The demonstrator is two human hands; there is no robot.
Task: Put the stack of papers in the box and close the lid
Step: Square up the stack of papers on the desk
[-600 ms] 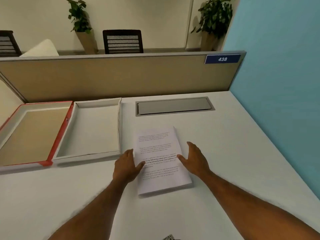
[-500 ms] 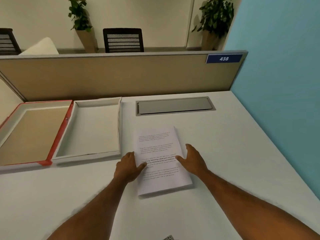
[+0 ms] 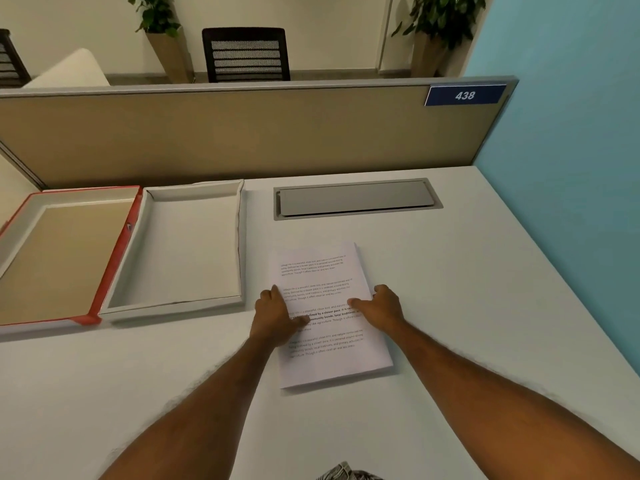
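- stack of papers [image 3: 327,306]: flat printed sheets lying on the smooth white desk [image 3: 485,306], just right of the box [image 3: 180,251]
- box: shallow, rectangular, cardboard, lid [image 3: 62,258] open, red-edged
- left hand [image 3: 273,315] and right hand [image 3: 381,306] pinch the stack's side edges

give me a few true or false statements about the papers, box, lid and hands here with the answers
1. The stack of papers lies on the desk, outside the box. True.
2. The white box already holds papers. False: it is empty.
3. The red-edged lid lies open side up, to the left of the box. True.
4. The left hand is on the lid. False: it is at the left edge of the papers, thumb on the top sheet.
5. The right hand is at the right edge of the papers. True.
6. The box stands to the right of the papers. False: it stands to their left.
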